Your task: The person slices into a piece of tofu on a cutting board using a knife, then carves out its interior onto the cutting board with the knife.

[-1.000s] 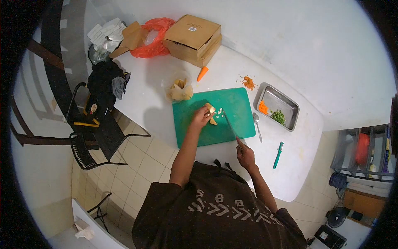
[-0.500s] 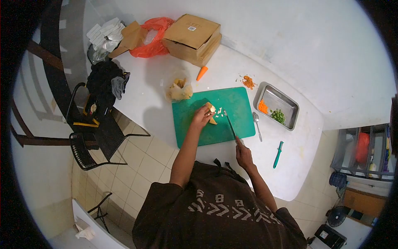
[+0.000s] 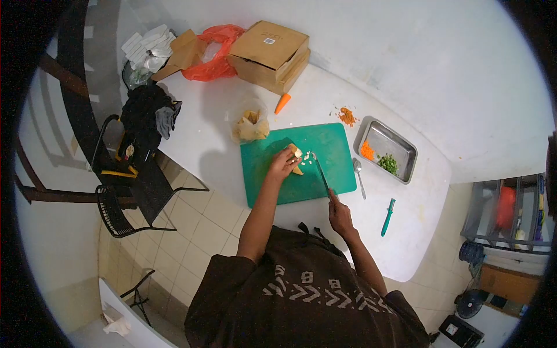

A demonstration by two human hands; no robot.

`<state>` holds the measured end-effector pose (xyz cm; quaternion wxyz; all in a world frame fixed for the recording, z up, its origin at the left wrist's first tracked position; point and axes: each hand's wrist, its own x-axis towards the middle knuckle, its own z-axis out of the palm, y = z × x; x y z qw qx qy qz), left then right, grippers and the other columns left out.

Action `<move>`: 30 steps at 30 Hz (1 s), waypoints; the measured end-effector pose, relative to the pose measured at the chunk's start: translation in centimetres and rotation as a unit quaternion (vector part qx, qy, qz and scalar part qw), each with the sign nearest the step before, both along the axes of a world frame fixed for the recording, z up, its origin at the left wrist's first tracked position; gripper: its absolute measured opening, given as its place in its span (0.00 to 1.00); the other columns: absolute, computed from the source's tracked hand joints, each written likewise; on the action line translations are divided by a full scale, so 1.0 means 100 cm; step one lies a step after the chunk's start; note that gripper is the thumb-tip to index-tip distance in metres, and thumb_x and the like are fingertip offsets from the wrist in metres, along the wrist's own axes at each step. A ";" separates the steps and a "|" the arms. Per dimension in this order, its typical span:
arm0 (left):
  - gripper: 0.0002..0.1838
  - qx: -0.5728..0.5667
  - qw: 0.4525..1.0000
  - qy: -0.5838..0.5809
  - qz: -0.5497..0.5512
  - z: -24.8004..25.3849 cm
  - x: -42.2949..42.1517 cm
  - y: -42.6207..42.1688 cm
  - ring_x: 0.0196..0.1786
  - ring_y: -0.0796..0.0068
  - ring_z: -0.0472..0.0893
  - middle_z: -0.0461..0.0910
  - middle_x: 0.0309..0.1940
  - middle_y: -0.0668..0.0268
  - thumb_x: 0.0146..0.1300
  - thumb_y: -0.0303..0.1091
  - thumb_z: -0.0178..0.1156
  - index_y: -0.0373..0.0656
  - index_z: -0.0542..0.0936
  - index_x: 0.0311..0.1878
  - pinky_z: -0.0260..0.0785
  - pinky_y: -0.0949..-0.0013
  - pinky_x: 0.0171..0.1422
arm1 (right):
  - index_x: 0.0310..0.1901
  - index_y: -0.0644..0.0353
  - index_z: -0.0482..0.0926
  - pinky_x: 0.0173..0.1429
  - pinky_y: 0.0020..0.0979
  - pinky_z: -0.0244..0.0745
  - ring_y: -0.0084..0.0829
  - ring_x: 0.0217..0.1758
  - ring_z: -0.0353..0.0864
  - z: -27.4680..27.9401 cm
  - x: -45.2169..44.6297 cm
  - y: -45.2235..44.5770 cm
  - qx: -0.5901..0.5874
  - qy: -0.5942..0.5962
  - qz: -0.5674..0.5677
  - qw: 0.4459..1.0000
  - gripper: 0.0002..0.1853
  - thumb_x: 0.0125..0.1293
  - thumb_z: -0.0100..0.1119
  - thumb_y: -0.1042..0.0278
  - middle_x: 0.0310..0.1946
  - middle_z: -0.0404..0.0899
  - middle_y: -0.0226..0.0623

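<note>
My left hand is closed on a tan-skinned piece with a white inside, which looks like fried tofu, on the green cutting board. A tan wedge lies just below those fingers. Small pale bits are scattered to the right of the tofu. My right hand grips the handle of a knife at the board's lower edge. Its blade points up and left over the board, with pale crumbs near the tip, apart from the tofu.
Behind the board stands a plastic bag of tan pieces, near a carrot. To the right are orange peelings, a steel tray with chopped orange and green vegetables, a spoon and a green peeler. Cardboard boxes stand at the back.
Almost nothing differs. The knife and my right hand have shifted very slightly left; my left hand stays on the tofu.
</note>
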<state>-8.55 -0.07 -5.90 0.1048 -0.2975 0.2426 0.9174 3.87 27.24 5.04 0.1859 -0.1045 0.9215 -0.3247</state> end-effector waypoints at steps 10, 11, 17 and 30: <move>0.18 0.000 1.000 -0.024 0.012 0.008 0.002 -0.001 0.58 0.55 0.74 0.71 0.57 0.56 0.72 0.36 0.58 0.38 0.71 0.60 0.71 0.48 0.70 | 0.76 0.48 0.58 0.38 0.56 0.75 0.60 0.33 0.81 0.006 0.000 -0.002 -0.010 0.069 0.006 0.998 0.31 0.72 0.48 0.71 0.31 0.80 0.60; 0.18 0.000 1.000 -0.025 0.008 0.008 0.002 -0.001 0.59 0.54 0.73 0.70 0.58 0.55 0.72 0.36 0.58 0.38 0.71 0.60 0.71 0.48 0.70 | 0.76 0.49 0.58 0.38 0.56 0.75 0.60 0.33 0.82 0.009 0.001 -0.004 -0.024 0.084 0.002 0.996 0.31 0.72 0.47 0.71 0.31 0.80 0.60; 0.20 0.018 1.000 0.003 0.011 -0.003 0.005 -0.001 0.61 0.54 0.72 0.68 0.59 0.54 0.71 0.36 0.60 0.37 0.70 0.60 0.70 0.46 0.71 | 0.76 0.49 0.57 0.37 0.55 0.74 0.59 0.32 0.81 -0.011 0.004 0.001 0.012 0.068 0.013 0.998 0.32 0.71 0.48 0.73 0.31 0.80 0.61; 0.20 0.029 0.999 -0.005 0.018 -0.005 0.006 -0.005 0.59 0.53 0.72 0.70 0.54 0.56 0.70 0.35 0.61 0.39 0.70 0.60 0.69 0.47 0.71 | 0.75 0.49 0.62 0.45 0.51 0.78 0.59 0.42 0.83 -0.009 0.008 -0.001 -0.027 0.046 -0.013 0.998 0.31 0.71 0.49 0.74 0.43 0.81 0.63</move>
